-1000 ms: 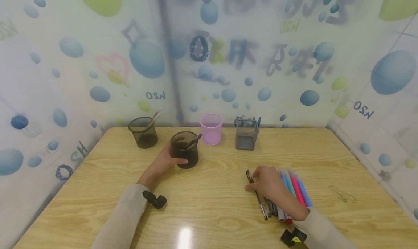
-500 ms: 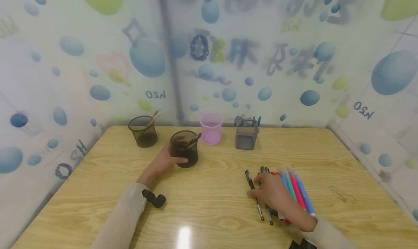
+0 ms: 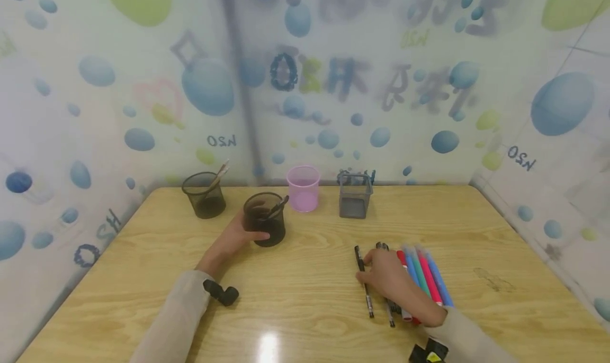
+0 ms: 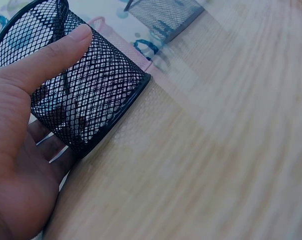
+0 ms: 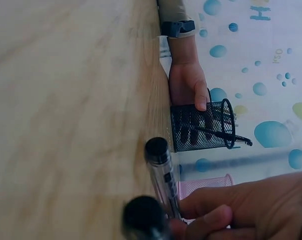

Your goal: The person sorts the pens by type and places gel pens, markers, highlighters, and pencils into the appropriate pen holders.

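Mid-barrel, where it is best held, a black-capped clear pen [image 3: 368, 299], presumably light, stiff and slick, is pinched by the right hand [image 3: 389, 274] above the wooden table [image 3: 314, 289]; the black mesh pen holder [image 3: 271, 228] is gripped by the left hand [image 3: 238, 235].

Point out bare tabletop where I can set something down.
A wide bare stretch of table lies between the left sleeve and the leftmost loose pen. Right of the colored markers is bare too. It is crowded around the right hand, where pens and markers lie together, and tight between the pink cup and the black cup the left hand holds.
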### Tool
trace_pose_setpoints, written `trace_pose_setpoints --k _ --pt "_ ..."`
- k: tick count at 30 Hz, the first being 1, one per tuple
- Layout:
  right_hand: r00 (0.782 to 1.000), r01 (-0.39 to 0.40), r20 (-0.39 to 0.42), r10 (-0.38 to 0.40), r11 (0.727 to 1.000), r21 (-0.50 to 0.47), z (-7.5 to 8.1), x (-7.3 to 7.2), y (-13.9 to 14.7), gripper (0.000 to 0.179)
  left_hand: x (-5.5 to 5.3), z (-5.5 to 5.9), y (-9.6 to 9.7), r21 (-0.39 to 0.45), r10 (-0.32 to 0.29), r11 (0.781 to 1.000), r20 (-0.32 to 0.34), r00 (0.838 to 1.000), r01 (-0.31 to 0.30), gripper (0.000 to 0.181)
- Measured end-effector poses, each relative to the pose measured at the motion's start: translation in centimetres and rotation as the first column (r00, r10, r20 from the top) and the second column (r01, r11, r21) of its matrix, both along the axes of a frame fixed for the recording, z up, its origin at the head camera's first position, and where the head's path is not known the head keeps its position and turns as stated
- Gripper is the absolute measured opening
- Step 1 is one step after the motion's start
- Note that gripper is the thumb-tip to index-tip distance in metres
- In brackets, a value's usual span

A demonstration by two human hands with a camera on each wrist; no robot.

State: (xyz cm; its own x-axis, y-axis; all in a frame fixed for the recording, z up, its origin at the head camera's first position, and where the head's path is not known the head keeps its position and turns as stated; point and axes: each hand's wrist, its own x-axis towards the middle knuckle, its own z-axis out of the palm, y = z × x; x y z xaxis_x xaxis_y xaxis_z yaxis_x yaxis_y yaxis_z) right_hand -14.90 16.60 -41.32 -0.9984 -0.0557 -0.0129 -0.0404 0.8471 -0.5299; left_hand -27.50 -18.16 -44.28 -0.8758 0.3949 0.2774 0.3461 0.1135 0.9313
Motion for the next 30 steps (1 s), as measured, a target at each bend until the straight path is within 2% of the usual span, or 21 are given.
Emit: trace_pose_setpoints --k 4,8,11,15,20,25,28,30 --pt "1.0 0.007 0.018 -0.007 1.0 -0.002 0.1 -0.3 -0.2 0.025 -0.1 -0.1 0.0 0.026 -0.035 0.999 -0.012 0.999 0.035 0.082" --pt "1.0 0.01 0.028 -0.009 0.999 -0.036 0.4 -0.4 -0.4 0.025 -0.1 0.0 -0.1 0.036 -0.04 0.999 -0.014 0.999 0.04 0.082" --pt "1.0 0.005 0.004 -0.005 0.993 -0.118 1.2 -0.3 -0.6 0.028 -0.2 0.0 -0.1 0.044 -0.041 0.998 -0.016 0.999 0.042 0.081" --pt "1.0 0.014 -0.005 -0.016 0.963 -0.267 2.9 -0.7 -0.8 0.032 -0.2 0.0 -0.1 0.034 -0.042 0.998 -0.014 0.999 0.043 0.082" --pt "0.999 0.044 0.002 -0.048 0.885 -0.464 5.2 -1.9 -1.2 0.037 -0.2 0.1 -0.2 0.02 -0.034 0.999 -0.013 0.999 0.035 0.084" --pt "0.997 0.052 -0.011 -0.076 0.768 -0.638 7.2 -2.8 -2.3 0.035 -0.3 -0.1 -0.2 0.018 -0.035 0.999 -0.032 0.999 0.035 0.083" --pt "0.995 0.053 -0.02 -0.096 0.694 -0.718 7.9 -3.4 -3.2 0.032 -0.4 -0.3 -0.2 0.013 -0.032 0.999 -0.042 0.999 0.033 0.082" --pt "0.993 0.054 -0.029 -0.115 0.657 -0.752 8.1 -3.9 -4.0 0.031 -0.4 -0.4 -0.2 0.019 -0.034 0.999 -0.043 0.998 0.035 0.082"
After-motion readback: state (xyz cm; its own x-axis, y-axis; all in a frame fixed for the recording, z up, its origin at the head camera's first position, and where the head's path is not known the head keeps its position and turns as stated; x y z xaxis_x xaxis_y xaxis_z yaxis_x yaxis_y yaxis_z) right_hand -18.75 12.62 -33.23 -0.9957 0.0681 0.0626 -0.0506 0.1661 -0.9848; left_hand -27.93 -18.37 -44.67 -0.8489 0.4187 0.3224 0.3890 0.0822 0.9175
